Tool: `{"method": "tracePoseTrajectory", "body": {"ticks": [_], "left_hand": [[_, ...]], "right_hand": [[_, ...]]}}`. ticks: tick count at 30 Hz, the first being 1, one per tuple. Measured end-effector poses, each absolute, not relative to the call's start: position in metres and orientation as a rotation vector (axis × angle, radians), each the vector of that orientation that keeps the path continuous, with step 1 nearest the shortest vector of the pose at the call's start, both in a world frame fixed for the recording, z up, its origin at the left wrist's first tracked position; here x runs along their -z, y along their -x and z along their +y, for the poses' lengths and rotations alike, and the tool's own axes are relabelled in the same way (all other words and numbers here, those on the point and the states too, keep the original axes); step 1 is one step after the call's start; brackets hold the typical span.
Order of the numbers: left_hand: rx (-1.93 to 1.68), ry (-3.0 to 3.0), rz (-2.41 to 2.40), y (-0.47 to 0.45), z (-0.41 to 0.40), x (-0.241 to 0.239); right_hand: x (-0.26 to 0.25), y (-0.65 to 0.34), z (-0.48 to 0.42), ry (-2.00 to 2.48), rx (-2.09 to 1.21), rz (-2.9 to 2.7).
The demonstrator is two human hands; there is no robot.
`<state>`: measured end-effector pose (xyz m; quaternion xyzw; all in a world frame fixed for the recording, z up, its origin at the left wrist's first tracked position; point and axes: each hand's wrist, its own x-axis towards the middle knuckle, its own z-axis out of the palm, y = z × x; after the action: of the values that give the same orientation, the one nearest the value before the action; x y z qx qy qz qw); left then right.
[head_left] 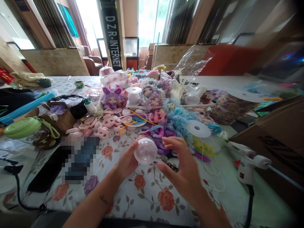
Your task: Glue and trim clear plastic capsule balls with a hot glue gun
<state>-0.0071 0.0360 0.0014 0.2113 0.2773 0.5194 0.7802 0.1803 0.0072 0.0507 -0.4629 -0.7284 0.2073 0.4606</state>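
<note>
My left hand point(127, 163) holds a clear plastic ball point(145, 151) from the left, thumb and fingers curled against it above the floral tablecloth point(144, 193). My right hand point(182, 167) hovers just right of the ball with fingers spread and stretched, its fingertips close to the ball but apparently apart from it. Beyond the hands lie several pink doll face pieces point(104, 125) and fluffy blue and purple yarn point(175, 122).
A white glue gun point(249, 164) lies at the right beside a cardboard box point(280, 133). White thread spools point(198, 129) and small dolls point(111, 98) crowd the middle. A green-lidded jar point(26, 129) and a dark phone point(49, 172) sit at the left.
</note>
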Motion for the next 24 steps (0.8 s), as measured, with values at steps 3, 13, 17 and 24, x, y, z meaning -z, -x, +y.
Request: {"method": "tracePoseTrajectory", "body": {"ticks": [3, 13, 17, 24], "left_hand": [[-1.179, -0.569, 0.596, 0.005, 0.034, -0.003], [-1.186, -0.734, 0.682, 0.0, 0.032, -0.006], [-1.133, -0.745, 0.657, 0.003, 0.033, -0.005], [-1.224, -0.87, 0.789, 0.004, 0.034, -0.004]], "right_hand": [[-0.023, -0.162, 0.034, 1.128, -0.666, -1.892], [0.01, -0.156, 0.04, 1.107, -0.675, -1.857], [0.015, -0.16, 0.039, 0.968, -0.453, -1.936], [0.017, -0.158, 0.038, 0.872, -0.438, -1.994]]}}
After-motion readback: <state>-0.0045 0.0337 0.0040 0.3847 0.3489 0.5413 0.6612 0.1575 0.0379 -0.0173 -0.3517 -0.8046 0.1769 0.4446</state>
